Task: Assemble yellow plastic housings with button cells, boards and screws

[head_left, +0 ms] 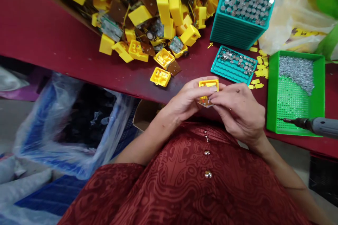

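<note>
My left hand (186,100) is closed around a small open yellow plastic case (208,83), held just above my lap at the table's front edge. Inside and below the case shows a brown circuit board (205,102) with small parts on it. My right hand (239,109) meets the case from the right, its thumb and fingertips pinched together at the board's edge. Whatever sits between those fingertips is hidden. Two more open yellow cases (160,77) lie on the table beyond my left hand, one with a brown board (174,67) beside it.
A large heap of yellow cases (139,15) fills the back left. Teal trays (232,30) of round metal pieces stand behind my right hand, near small yellow pieces (261,66). At right, a green basket (273,91) holds screws; a power screwdriver (317,126) reaches over it.
</note>
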A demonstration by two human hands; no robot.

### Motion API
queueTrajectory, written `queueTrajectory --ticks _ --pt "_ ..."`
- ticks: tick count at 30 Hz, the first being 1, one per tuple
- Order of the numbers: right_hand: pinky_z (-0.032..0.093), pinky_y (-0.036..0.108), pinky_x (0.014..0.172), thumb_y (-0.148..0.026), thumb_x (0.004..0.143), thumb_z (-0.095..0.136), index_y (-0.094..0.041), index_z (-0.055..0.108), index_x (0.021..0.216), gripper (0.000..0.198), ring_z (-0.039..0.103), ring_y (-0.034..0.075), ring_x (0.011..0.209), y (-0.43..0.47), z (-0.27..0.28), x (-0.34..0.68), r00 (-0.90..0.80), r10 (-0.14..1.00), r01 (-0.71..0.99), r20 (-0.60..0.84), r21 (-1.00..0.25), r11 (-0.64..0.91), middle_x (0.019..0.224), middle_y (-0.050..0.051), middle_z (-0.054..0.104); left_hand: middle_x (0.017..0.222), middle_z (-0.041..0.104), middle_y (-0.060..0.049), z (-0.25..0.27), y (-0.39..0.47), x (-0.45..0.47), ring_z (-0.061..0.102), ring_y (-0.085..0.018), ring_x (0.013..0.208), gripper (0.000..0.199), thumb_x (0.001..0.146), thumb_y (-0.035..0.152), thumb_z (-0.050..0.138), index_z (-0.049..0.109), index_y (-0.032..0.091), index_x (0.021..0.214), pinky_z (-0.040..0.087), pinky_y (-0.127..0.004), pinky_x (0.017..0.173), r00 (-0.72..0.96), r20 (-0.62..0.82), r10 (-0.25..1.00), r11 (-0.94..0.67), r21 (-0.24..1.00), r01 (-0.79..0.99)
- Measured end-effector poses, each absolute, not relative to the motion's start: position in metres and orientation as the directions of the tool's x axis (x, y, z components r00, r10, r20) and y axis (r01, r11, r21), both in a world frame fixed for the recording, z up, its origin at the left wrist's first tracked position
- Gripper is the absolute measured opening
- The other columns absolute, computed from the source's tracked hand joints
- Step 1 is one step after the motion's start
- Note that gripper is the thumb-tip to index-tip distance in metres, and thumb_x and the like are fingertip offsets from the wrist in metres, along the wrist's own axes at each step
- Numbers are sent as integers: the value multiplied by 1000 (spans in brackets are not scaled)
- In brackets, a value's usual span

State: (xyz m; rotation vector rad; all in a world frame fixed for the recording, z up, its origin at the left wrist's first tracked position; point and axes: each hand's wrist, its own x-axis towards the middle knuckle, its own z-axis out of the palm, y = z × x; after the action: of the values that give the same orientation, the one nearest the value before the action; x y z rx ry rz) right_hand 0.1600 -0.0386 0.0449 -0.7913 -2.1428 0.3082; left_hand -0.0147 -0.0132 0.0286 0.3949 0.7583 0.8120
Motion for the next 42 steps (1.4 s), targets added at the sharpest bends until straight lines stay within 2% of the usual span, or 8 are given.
queueTrajectory --ticks 4,11,17,25,32,37,42 --pt "62 36 89 -10 95 75 -18 73 107 14 73 18 99 -45 41 172 -510 620 464 596 -416 782 108 8 81 101 84 -7 30 -15 -13 78 -18 86 43 68 14 84 68 15 108 59 -26 76 446 -446 776 630 594 -501" --pt "63 35 84 -8 94 73 -20 73 107 18 72 18 95 -48 44 181 -496 615 501 613 -376 780 103 5 80 107 84 -8 29 -18 -10 79 -19 91 43 71 16 76 67 16 114 60 -31 84 428 -433 793 601 668 -439" --pt "61 34 83 -7 95 71 -19 72 105 15 70 17 90 -45 46 185 -495 624 535 604 -354 767 95 4 79 117 83 -10 29 -19 -10 80 -25 108 53 77 24 90 66 17 124 62 -36 96 454 -384 804 569 718 -401" --pt "59 36 80 -13 96 71 -30 75 103 19 72 17 88 -49 51 188 -462 695 574 552 -412 708 95 -1 81 114 82 -7 33 -20 -9 79 -23 101 38 85 26 82 74 19 122 63 -34 90 439 -449 778 613 695 -375" --pt "57 35 82 -8 93 73 -25 74 100 18 70 18 90 -52 52 184 -413 717 573 562 -452 684 93 1 79 112 83 -5 33 -17 -5 77 -17 94 31 84 17 78 75 17 115 61 -29 90 414 -422 807 572 735 -364" --pt "54 35 78 -12 99 66 -20 71 96 10 70 18 83 -45 57 183 -354 806 662 475 -482 575 89 3 78 107 83 -3 36 -16 -5 78 -19 95 34 81 19 76 74 18 114 63 -32 92 449 -419 789 597 693 -403" --pt "55 36 78 -18 101 65 -23 73 93 12 71 18 81 -41 64 184 -319 874 688 366 -545 480 87 3 77 105 81 -2 36 -19 -8 78 -22 102 50 72 14 79 72 20 121 62 -34 97 480 -415 773 613 683 -398"
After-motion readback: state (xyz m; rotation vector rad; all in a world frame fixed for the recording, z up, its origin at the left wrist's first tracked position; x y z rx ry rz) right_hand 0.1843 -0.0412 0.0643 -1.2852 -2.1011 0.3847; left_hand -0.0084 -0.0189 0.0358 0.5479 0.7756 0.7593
